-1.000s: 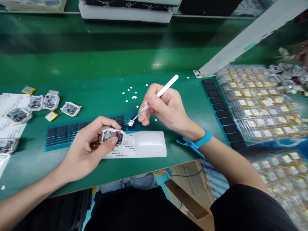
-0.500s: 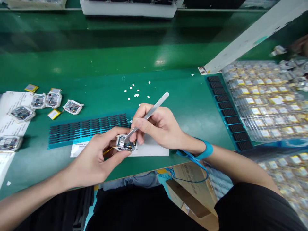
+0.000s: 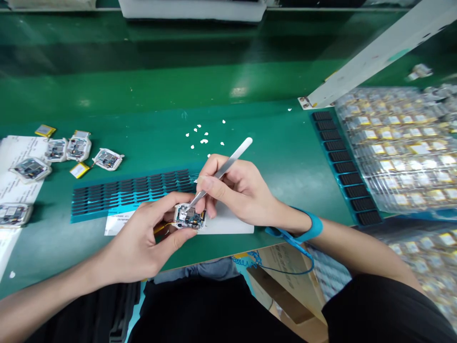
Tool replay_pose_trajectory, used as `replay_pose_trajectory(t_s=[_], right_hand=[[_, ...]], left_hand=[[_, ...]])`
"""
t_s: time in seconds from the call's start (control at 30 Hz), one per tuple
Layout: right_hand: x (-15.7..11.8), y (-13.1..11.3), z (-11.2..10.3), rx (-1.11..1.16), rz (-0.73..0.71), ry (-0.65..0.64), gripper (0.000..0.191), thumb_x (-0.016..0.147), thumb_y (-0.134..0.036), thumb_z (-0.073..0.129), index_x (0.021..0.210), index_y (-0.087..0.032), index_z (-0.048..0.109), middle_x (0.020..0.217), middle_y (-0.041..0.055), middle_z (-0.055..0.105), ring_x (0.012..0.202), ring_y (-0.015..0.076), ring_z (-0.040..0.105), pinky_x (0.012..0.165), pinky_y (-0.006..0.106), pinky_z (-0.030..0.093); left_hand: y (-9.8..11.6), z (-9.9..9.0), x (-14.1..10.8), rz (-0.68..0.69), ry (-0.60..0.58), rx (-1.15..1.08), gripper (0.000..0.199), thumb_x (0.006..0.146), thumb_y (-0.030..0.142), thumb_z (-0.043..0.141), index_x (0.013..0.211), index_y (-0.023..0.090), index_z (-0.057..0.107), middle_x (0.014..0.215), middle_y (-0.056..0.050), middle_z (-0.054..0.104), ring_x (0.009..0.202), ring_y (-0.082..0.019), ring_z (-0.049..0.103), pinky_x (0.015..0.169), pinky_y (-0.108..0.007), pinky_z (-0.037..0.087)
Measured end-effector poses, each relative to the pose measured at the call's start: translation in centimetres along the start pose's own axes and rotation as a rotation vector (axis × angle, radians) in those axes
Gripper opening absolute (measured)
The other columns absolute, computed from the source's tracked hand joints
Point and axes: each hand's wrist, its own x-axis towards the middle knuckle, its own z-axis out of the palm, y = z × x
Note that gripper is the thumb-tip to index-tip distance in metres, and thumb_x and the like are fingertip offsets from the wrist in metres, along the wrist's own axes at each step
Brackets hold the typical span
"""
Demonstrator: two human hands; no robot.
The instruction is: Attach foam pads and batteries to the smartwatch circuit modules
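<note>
The fingers of the left hand (image 3: pixel 139 245) pinch the circuit module (image 3: pixel 194 220) over the table (image 3: pixel 285 162); those of the right hand (image 3: pixel 237 190) grip tweezers (image 3: pixel 228 164). Probably light and stiff but fragile, the module is best held by its rim.

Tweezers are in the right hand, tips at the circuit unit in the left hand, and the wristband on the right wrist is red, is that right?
Not quite: the head view shows the wristband is blue, not red. The tweezers are in the right hand, tips at the circuit unit in the left hand.
</note>
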Motion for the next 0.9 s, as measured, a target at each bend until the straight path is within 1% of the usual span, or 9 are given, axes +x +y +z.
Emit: replay_pose_trajectory(t_s=[0.17, 0.37, 0.57, 0.73, 0.8, 0.9], right_hand=[[-0.15, -0.05, 0.08, 0.007, -0.015, 0.01, 0.024, 0.095, -0.033, 0.066, 0.084, -0.016, 0.053, 0.07, -0.0013, 0.069, 0.05, 0.0046, 0.061, 0.048, 0.014, 0.05], [-0.2, 0.18, -0.04, 0.024, -0.003, -0.006, 0.023, 0.096, -0.033, 0.065, 0.086, -0.015, 0.053, 0.071, -0.0012, 0.069, 0.051, 0.0047, 0.061, 0.048, 0.014, 0.05], [-0.2, 0.21, -0.04, 0.027, -0.004, -0.005, 0.023, 0.095, -0.032, 0.065, 0.086, -0.016, 0.052, 0.07, -0.0013, 0.068, 0.051, 0.0046, 0.061, 0.048, 0.014, 0.049], [-0.2, 0.39, 0.1, -0.002, -0.022, 0.011, 0.022, 0.095, -0.031, 0.066, 0.086, -0.015, 0.053, 0.071, -0.0014, 0.069, 0.05, 0.0045, 0.06, 0.047, 0.014, 0.049], [-0.26, 0.48, 0.16, -0.04, -0.047, 0.026, 0.02, 0.095, -0.029, 0.066, 0.086, -0.015, 0.054, 0.071, -0.0013, 0.069, 0.051, 0.0049, 0.061, 0.048, 0.015, 0.049], [-0.38, 0.49, 0.23, -0.103, -0.079, 0.04, 0.017, 0.094, -0.027, 0.065, 0.086, -0.014, 0.056, 0.071, -0.0011, 0.069, 0.053, 0.0059, 0.062, 0.048, 0.015, 0.05]], left_hand=[[0.25, 0.04, -0.08, -0.039, -0.035, -0.029, 0.025, 0.095, 0.022, 0.058, 0.12, 0.022, 0.056, 0.095, -0.003, 0.068, 0.076, -0.012, 0.063, 0.057, -0.017, 0.049], [0.45, 0.02, -0.06, -0.046, -0.035, -0.004, 0.024, 0.095, 0.023, 0.058, 0.119, 0.022, 0.056, 0.087, 0.001, 0.064, 0.067, -0.009, 0.056, 0.056, -0.016, 0.046], [0.21, 0.09, -0.1, -0.038, -0.037, -0.012, 0.025, 0.095, 0.023, 0.058, 0.12, 0.023, 0.055, 0.087, 0.002, 0.063, 0.065, -0.008, 0.054, 0.055, -0.016, 0.045], [0.24, 0.13, -0.16, -0.048, -0.035, -0.036, 0.026, 0.095, 0.021, 0.058, 0.121, 0.021, 0.056, 0.088, 0.001, 0.064, 0.065, -0.008, 0.054, 0.056, -0.016, 0.046], [0.32, 0.04, -0.11, -0.034, -0.029, -0.044, 0.026, 0.095, 0.019, 0.058, 0.121, 0.02, 0.056, 0.085, 0.001, 0.063, 0.062, -0.008, 0.051, 0.055, -0.016, 0.044], [0.36, -0.2, -0.01, -0.005, -0.032, -0.058, 0.023, 0.096, 0.018, 0.054, 0.119, 0.02, 0.058, 0.075, 0.004, 0.057, 0.056, -0.007, 0.042, 0.049, -0.016, 0.038]])
